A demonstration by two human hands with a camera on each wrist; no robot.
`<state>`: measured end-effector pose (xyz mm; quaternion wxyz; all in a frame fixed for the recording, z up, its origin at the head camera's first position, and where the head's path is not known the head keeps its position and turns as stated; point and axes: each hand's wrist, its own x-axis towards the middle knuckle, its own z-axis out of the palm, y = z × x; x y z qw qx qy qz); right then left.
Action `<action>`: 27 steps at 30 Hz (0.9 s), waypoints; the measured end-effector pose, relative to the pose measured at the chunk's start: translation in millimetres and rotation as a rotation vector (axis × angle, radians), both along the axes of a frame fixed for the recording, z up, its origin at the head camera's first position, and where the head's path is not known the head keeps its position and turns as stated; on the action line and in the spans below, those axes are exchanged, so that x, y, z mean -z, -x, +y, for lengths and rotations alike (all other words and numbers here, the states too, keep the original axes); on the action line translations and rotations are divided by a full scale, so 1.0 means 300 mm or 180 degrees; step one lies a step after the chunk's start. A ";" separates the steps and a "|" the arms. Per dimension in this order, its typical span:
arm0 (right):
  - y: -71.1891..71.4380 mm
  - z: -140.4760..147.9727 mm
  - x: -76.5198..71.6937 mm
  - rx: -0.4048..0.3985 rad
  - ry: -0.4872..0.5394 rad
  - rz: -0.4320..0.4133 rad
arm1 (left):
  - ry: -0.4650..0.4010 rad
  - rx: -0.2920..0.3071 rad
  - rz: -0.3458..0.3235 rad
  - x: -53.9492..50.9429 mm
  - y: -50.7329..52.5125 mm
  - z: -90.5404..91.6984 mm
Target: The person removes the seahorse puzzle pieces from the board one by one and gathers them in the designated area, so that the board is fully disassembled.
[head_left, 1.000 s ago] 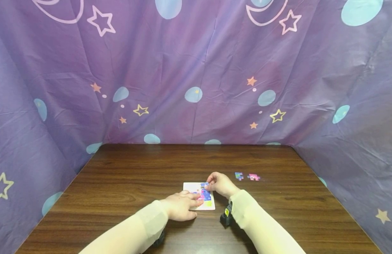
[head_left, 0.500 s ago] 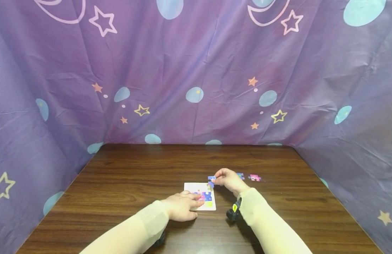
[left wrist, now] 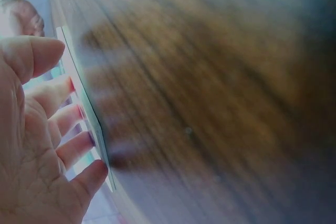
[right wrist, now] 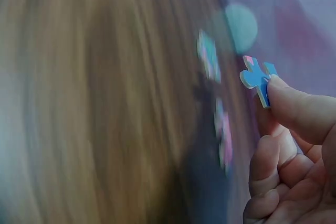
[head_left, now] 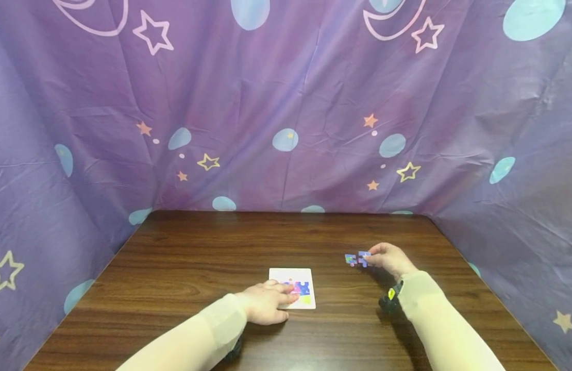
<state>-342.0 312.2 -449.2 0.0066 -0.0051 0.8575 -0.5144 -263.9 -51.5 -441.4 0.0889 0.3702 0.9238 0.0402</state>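
Note:
My left hand (head_left: 266,303) lies with its fingers spread over the white puzzle board (head_left: 276,273), pressing it to the table. Blue and pink pieces show in the board beside the fingertips; the hand hides part of it. Well to the right, my right hand (head_left: 393,260) pinches a blue puzzle piece (right wrist: 256,78) between thumb and fingers, raised above the table. Under and beside it lie a blue-green puzzle piece (head_left: 350,259) and a pink puzzle piece (right wrist: 226,142). In the head view the held piece and hand cover most of the pink one.
The brown wooden table (head_left: 212,242) runs back to a purple curtain (head_left: 249,108) with stars and moons, which also hangs along both sides. A dark wrist camera (head_left: 389,301) sits under the right sleeve.
My right hand has lifted the blue puzzle piece off the board's upper right and carried it right, over the loose pieces. The left hand stays in place on the board.

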 end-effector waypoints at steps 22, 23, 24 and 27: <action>-0.034 0.220 0.014 0.0665 -0.0801 -0.0191 | 0.0001 0.0011 0.0042 0.008 0.003 -0.002; -0.033 0.218 0.014 0.0673 -0.0842 -0.0163 | -0.0001 0.0013 0.0040 0.008 0.003 -0.002; -0.033 0.215 0.014 0.0678 -0.0880 -0.0140 | -0.0006 0.0013 0.0038 0.008 0.003 -0.002; -0.029 0.207 0.013 0.0703 -0.0937 -0.0133 | -0.0022 0.0008 0.0024 0.005 0.003 -0.002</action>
